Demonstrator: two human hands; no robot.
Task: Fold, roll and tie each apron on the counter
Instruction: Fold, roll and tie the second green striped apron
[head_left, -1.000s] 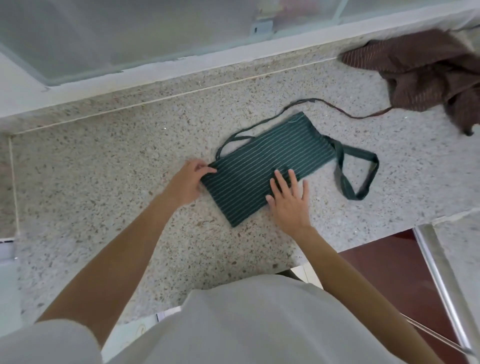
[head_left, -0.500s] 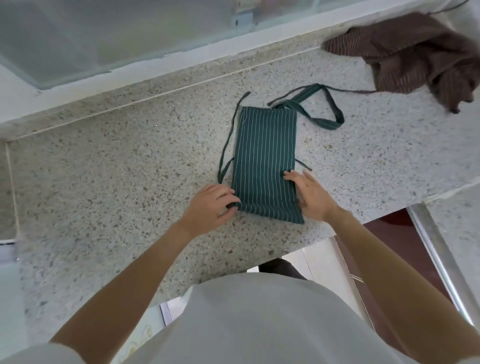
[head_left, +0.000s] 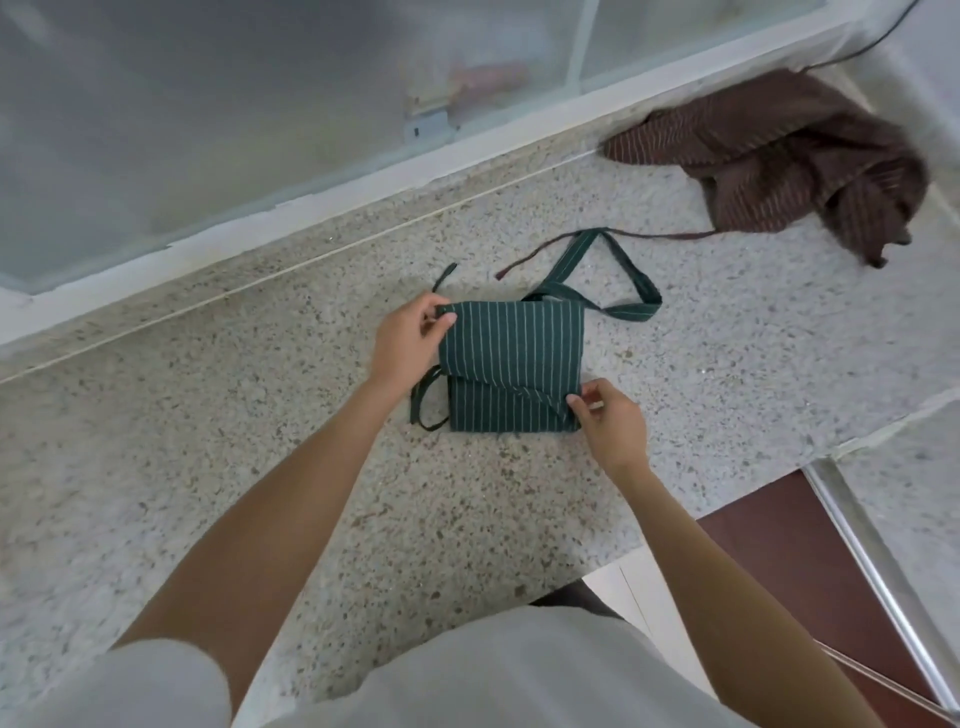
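A dark green apron with thin white stripes (head_left: 511, 353) lies folded into a small square on the speckled stone counter (head_left: 208, 426). Its upper layer is doubled over, slanting down to the right. My left hand (head_left: 410, 340) pinches the far left corner of that layer. My right hand (head_left: 605, 423) pinches the fold at the near right edge. Green straps (head_left: 631, 288) trail off the far right corner, and a thin tie loops out at the near left. A crumpled brown striped apron (head_left: 789, 161) sits at the far right.
A frosted glass window with a white frame (head_left: 363, 171) runs along the back of the counter. The counter's front edge drops to a reddish-brown floor (head_left: 769, 561) at the right, beside a metal rail (head_left: 872, 566). The brown apron's thin tie (head_left: 613, 241) crosses toward the green straps.
The long green strip was turned square to me, then folded in half into a short square. Both hands moved from pressing its near end to pinching opposite corners.
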